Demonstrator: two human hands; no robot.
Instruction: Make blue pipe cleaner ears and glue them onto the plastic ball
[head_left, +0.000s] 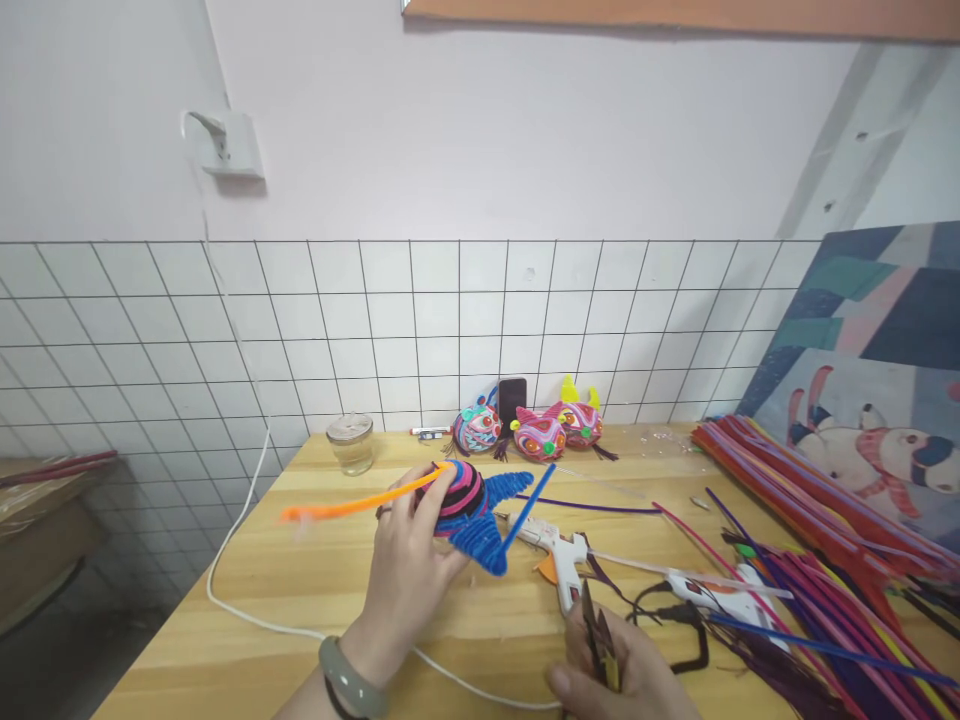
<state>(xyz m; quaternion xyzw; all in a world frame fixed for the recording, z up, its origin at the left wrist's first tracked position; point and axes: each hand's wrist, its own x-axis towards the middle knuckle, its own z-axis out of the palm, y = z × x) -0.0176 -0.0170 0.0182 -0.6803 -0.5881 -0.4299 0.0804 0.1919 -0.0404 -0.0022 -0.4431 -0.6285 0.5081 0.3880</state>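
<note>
My left hand (411, 560), with a bracelet at the wrist, grips a round striped craft piece (463, 492) in blue, pink and black. Blue ear-like parts stick out on its right, one with a straight blue stem (531, 505) rising from it. An orange pipe cleaner (360, 500) stretches left from the top of the piece, its far end blurred. Low in the view, my right hand (619, 670) is closed around dark scissors (598, 635), blades pointing up. A white glue gun (559, 555) lies on the table just beyond the scissors.
Three finished colourful animal heads (538, 432) and a phone (512, 398) stand by the tiled wall. A glass (350, 443) is at the back left. Pipe cleaner bundles (840, 610) and a second glue gun (724, 598) lie right. A white cable (259, 622) crosses the table (285, 550).
</note>
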